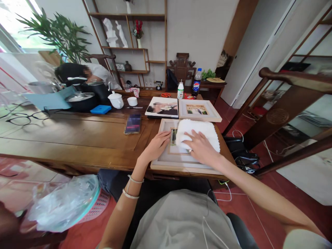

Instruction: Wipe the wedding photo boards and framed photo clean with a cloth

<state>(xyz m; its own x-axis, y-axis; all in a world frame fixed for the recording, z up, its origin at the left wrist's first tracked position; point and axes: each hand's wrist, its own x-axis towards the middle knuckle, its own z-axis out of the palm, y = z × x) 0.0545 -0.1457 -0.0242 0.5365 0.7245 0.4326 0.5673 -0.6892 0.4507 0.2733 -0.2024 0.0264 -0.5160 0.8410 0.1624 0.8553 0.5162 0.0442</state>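
A light wooden picture frame point(159, 160) lies flat at the table's front right, with a small picture in its middle, partly covered. My right hand point(201, 147), fingers spread, presses a white fluffy cloth point(211, 133) flat over the frame's right half. At the frame's left side rests my left hand point(157, 145), its fingers stretched out and holding nothing. Just behind are a second framed picture point(198, 109) and a photo panel or album point(163, 106) showing people.
On the wooden table point(103, 145) lie a phone point(132, 123), a blue box point(100, 109), a white lidded pot point(116, 100) and glasses point(22, 119). A cola bottle point(196, 83) and a white bottle point(180, 90) stand behind the frames. A person point(95, 74) leans down at the far left.
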